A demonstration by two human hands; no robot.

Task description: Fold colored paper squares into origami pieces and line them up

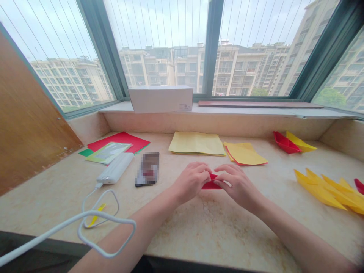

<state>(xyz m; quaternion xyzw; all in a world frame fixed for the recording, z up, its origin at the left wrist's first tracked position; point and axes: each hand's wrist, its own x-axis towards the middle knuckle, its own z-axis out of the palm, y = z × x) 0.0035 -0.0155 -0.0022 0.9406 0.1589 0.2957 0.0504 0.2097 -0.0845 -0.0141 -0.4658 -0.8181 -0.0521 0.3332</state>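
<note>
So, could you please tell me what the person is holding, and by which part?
The left hand and right hand hold a folded red paper from either side, fingers over its top; the exact grip points are hidden.

Left hand (191, 182), right hand (237, 187), pinching folded red paper (211, 184), marble ledge (182, 231)

Live from head height, aimed forward and down, close above left hand (191, 182) and right hand (237, 186), window (162, 38) ahead!
</note>
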